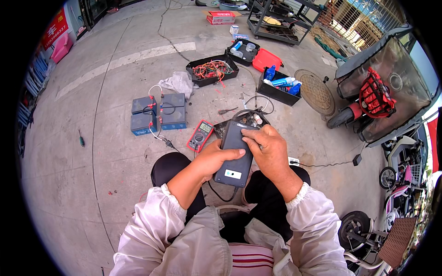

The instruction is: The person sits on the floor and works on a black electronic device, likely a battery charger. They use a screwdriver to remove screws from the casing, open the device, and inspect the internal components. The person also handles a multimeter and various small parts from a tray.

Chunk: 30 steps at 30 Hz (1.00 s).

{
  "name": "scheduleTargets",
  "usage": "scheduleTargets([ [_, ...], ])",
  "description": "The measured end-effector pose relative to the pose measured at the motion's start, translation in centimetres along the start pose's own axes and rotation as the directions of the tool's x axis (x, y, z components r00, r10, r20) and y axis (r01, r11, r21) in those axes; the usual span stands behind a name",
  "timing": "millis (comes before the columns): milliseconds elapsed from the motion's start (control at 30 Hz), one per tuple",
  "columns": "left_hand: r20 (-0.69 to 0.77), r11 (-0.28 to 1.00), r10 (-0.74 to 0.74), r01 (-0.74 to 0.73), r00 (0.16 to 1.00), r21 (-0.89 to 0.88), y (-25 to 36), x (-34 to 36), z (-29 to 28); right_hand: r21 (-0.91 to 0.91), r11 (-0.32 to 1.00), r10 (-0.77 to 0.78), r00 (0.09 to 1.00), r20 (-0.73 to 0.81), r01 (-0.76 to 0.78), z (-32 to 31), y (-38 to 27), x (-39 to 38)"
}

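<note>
A black box-shaped battery charger (pixel 235 138) with a cable at each end is held above my lap. My left hand (pixel 215 158) grips its left side, thumb laid across the top face. Curled at the charger's right side, my right hand (pixel 269 149) has its fingertips pressed on the upper face; what lies under them is hidden. A red multimeter (pixel 200 135) lies on the ground just left of the charger. Beyond it stand several dark blue batteries (pixel 173 112), joined by wires and clips. Partly behind the charger is a dark tray (pixel 220 128) of small parts.
Past the tray are an open case of wires (pixel 212 69), a black box of bottles and tubes (pixel 282 92) and a grey cloth (pixel 178 84). A screwdriver (pixel 81 139) lies at left. A red-fronted vehicle (pixel 354 110) and a parked scooter (pixel 359 230) are at right; a wheeled rack (pixel 281 27) stands far off.
</note>
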State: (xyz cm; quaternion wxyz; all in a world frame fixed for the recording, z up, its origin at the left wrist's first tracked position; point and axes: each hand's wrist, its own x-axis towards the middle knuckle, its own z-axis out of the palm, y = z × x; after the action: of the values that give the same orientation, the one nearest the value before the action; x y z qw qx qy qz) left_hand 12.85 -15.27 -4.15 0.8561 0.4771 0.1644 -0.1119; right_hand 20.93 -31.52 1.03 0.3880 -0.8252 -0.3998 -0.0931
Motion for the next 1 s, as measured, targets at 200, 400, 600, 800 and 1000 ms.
scheduleTargets([
  [200,0.003,0.999,0.033,-0.033,0.999,-0.026,-0.2,-0.1,0.0,0.014,1.000,-0.028,1.000,-0.003,0.028,-0.3,-0.3,0.2],
  [400,-0.003,0.999,0.050,-0.050,0.999,0.002,-0.3,0.0,-0.1,-0.035,0.998,-0.059,0.997,0.048,0.061,-0.4,-0.5,0.5],
  [600,-0.050,0.994,0.075,-0.070,0.996,0.085,-0.3,0.0,0.0,-0.176,0.972,-0.153,0.988,0.027,0.156,0.1,0.1,0.4],
  [800,-0.052,0.997,0.024,-0.020,0.998,0.075,0.5,-0.8,0.0,-0.002,1.000,0.016,0.999,0.052,-0.015,-0.4,-0.1,0.6],
  [1000,-0.145,0.991,0.116,-0.124,0.983,-0.044,2.0,-2.2,-2.0,0.871,0.170,0.778,0.605,0.168,-0.461,0.0,8.4,-2.3],
])
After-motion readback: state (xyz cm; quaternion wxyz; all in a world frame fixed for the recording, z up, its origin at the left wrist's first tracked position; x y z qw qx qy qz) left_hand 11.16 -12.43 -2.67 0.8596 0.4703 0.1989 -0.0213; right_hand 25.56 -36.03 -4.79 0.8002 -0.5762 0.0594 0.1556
